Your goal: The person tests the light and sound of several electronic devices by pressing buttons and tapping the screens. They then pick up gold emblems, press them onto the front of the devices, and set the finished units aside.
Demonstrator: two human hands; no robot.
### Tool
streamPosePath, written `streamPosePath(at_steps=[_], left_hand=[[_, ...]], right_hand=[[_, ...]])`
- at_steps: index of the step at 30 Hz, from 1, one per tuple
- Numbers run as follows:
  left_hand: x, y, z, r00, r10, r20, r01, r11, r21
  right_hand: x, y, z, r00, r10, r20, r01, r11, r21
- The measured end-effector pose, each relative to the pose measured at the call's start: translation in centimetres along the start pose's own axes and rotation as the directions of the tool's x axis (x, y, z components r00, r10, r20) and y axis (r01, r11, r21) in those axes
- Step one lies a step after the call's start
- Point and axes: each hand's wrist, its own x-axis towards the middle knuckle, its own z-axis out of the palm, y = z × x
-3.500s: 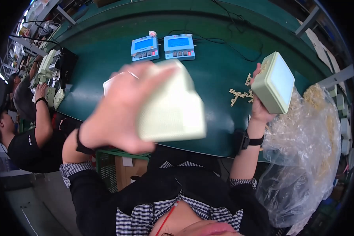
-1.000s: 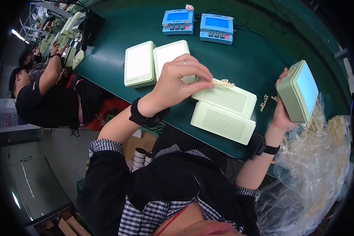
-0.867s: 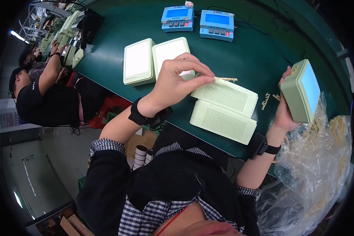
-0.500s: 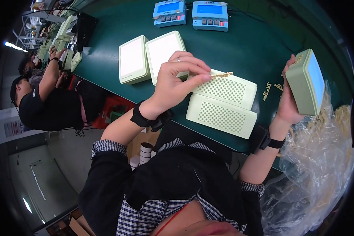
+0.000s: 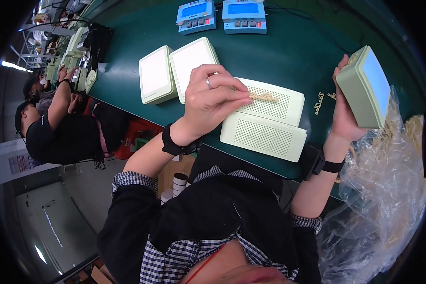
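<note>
My left hand (image 5: 212, 100) pinches one end of a small gold script-lettering piece (image 5: 265, 98) between thumb and fingertips. That piece is over a pale green perforated panel (image 5: 288, 106), and I cannot tell whether it touches it. A second perforated panel (image 5: 263, 138) lies alongside, nearer my body. At the right, my right hand (image 5: 345, 116) is wrapped round a pale green box-shaped device (image 5: 355, 87), raised and tilted with its bluish lit screen outward. More gold lettering (image 5: 320, 103) lies on the table between the panels and my right hand.
Two pale green boxes with white faces, one left (image 5: 155, 75) and one right (image 5: 194, 59), rest beyond my left hand. Two blue instruments (image 5: 196, 16) with screens stand at the back. Clear plastic bagging (image 5: 374, 199) bulges at the right edge. Another person (image 5: 66, 128) works at the far left.
The gold lettering in my left hand has turned, showing more of its flat side. My right hand still holds the device, slightly turned. The whole view has shifted a little.
</note>
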Motion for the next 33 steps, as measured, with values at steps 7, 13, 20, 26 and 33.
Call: streamPosePath(at_steps=[7, 13, 20, 26, 33], left_hand=[[0.6, -0.3, -1.1, 0.980, 0.050, 0.190, -0.038, 0.997, -0.068], [0.9, -0.6, -0.2, 0.887, -0.347, 0.304, 0.442, 0.827, -0.346], [2.3, -1.1, -0.3, 0.711, -0.446, 0.544, 0.703, 0.483, -0.522], [6.1, -1.1, -1.2, 0.573, -0.324, 0.753, 0.689, 0.687, -0.229], [8.2, -0.8, -0.8, 0.378, -0.318, 0.870, 0.648, 0.762, -0.003]], right_hand=[[-0.1, 0.0, 0.1, 1.000, 0.009, -0.009, -0.009, 1.000, -0.023], [-0.2, 0.1, 0.1, 1.000, 0.015, -0.017, -0.015, 1.000, -0.001], [0.2, 0.4, 0.3, 0.999, -0.002, -0.049, 0.002, 1.000, -0.006], [-0.3, 0.4, 0.2, 0.999, -0.003, -0.042, 0.002, 1.000, -0.009], [-0.2, 1.2, 1.0, 0.988, -0.082, -0.130, 0.066, 0.990, -0.126]])
